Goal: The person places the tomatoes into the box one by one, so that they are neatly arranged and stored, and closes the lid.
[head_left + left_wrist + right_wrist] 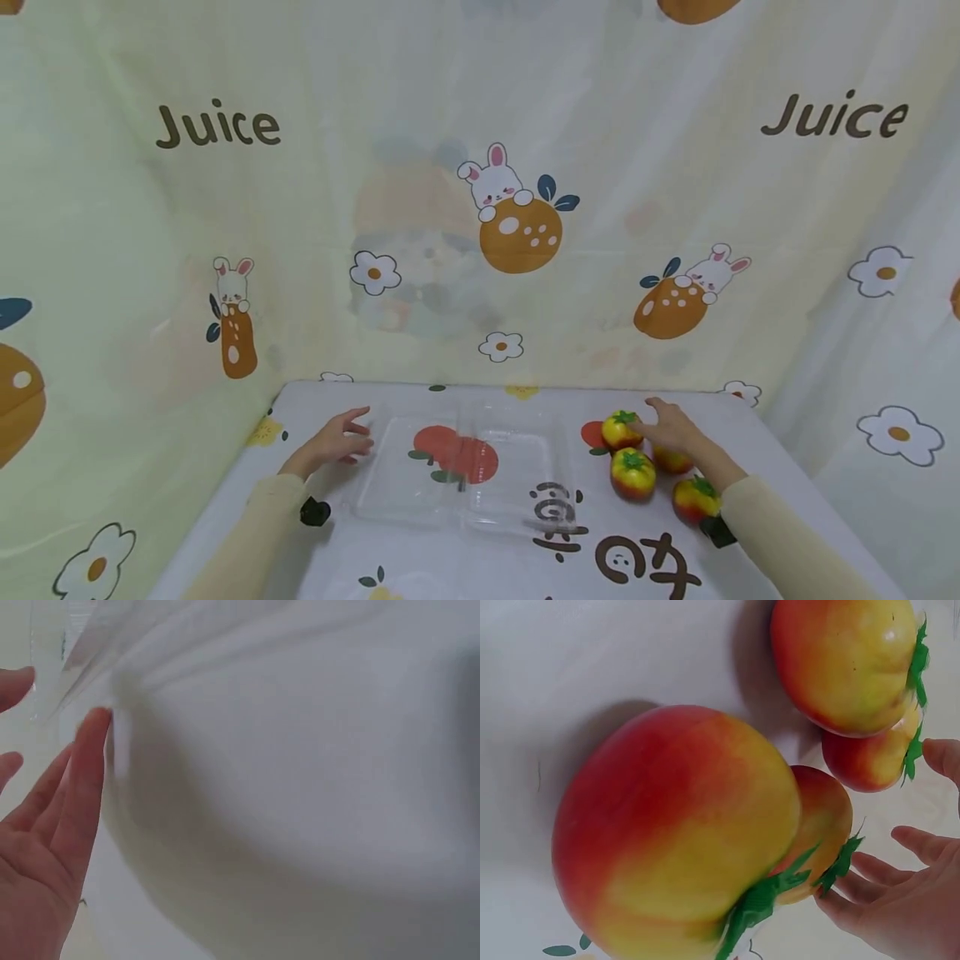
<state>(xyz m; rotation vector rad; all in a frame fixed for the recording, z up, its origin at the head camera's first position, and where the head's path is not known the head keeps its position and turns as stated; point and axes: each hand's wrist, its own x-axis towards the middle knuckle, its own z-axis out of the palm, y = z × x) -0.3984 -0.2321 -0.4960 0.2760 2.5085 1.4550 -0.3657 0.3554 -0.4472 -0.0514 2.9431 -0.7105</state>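
Just left of a clear plastic two-part box (401,508), lying opened flat, is my left hand (337,439). Its fingers are relaxed and extend toward the near side wall, with nothing held. My right hand (673,431) reaches over a group of round red-and-yellow fruits with green leafy caps. In the head view its fingertips overlap the back-left fruit (621,431). Below that one is another fruit (633,475), and a third fruit (672,460) is partly hidden under the hand. The right wrist view shows spread fingers beside the green cap of a fruit (817,817).
One more fruit (694,500) lies close to the right wrist, beside a black wrist device (717,531). A second black device (315,512) is at the left wrist. The table has a printed white cloth (450,575), and a patterned curtain (420,358) rises behind it.
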